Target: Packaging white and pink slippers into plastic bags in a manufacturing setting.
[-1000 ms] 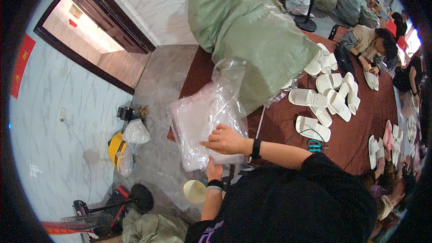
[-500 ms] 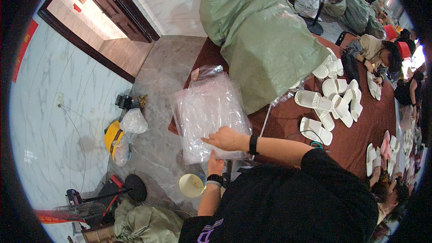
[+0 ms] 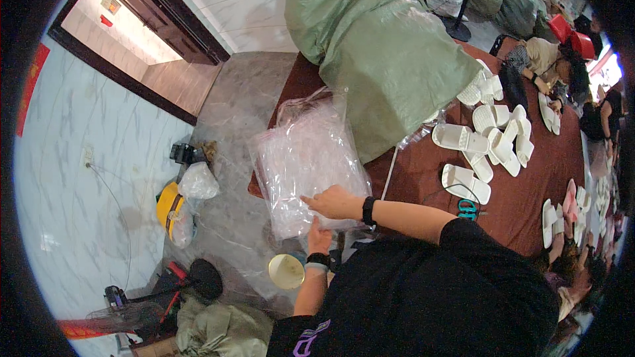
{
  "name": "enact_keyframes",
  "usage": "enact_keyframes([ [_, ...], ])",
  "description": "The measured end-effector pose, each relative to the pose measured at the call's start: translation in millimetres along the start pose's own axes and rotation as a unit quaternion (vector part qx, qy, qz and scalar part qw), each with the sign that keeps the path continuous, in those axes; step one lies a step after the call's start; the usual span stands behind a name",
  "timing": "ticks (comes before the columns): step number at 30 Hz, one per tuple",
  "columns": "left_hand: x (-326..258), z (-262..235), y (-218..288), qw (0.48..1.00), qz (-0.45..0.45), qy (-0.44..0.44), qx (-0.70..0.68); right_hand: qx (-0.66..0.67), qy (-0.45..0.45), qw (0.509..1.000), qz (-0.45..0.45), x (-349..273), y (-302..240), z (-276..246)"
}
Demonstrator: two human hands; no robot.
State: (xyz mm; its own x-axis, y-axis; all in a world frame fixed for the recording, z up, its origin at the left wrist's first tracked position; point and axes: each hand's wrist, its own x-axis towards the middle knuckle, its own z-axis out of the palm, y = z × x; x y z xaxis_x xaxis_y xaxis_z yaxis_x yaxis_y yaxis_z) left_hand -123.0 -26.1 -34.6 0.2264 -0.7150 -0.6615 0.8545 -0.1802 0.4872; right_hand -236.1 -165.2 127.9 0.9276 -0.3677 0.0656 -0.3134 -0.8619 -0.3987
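A stack of clear plastic bags (image 3: 307, 158) lies at the left corner of the brown-covered table. My left hand (image 3: 319, 238) pinches the stack's near edge, thumb on top; its other fingers are hidden beneath. My right hand (image 3: 336, 203) rests across the near part of the stack, index finger stretched out to the left, holding nothing that I can see. Both wrists wear dark bands. A large green woven sack (image 3: 390, 59) lies just beyond the bags. White slippers (image 3: 465, 183) are scattered to the right, near teal-handled scissors (image 3: 467, 209).
Below the table's left side stands a pale bucket (image 3: 286, 271). A yellow object (image 3: 170, 208) and a white plastic bag (image 3: 199, 180) sit by the wall. A fan (image 3: 456, 26) stands at the back. Other people handle slippers at the far right, including one slipper (image 3: 549, 114).
My right hand has shifted slightly right and down over the bags. The left hand keeps to the near edge. The whole view has tilted a little.
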Motion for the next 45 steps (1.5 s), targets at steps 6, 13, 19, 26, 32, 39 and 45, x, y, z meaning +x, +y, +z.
enact_keyframes([
  [6,11,-48,-1,0.982,0.086,-0.154,0.071,0.062,-0.08,0.994,-0.047,10,-12,32],
  [13,-27,11,6,0.989,-0.049,-0.102,-0.099,0.182,-0.165,0.969,0.002,-6,21,60],
  [19,-13,10,7,0.986,-0.06,-0.108,-0.112,0.335,-0.189,0.922,0.038,-3,31,82],
  [26,-5,8,15,0.991,-0.029,-0.084,-0.098,0.214,0.113,0.969,0.047,-44,33,-4],
  [32,5,-10,20,0.998,-0.033,-0.018,-0.057,0.254,0.208,0.89,0.316,-48,84,-10],
  [39,8,-31,24,0.953,0.064,-0.142,0.26,0.354,0.332,0.814,0.318,29,131,-14],
  [45,7,-14,21,0.998,-0.051,-0.033,-0.034,0.294,0.269,0.856,0.329,29,189,-25],
])
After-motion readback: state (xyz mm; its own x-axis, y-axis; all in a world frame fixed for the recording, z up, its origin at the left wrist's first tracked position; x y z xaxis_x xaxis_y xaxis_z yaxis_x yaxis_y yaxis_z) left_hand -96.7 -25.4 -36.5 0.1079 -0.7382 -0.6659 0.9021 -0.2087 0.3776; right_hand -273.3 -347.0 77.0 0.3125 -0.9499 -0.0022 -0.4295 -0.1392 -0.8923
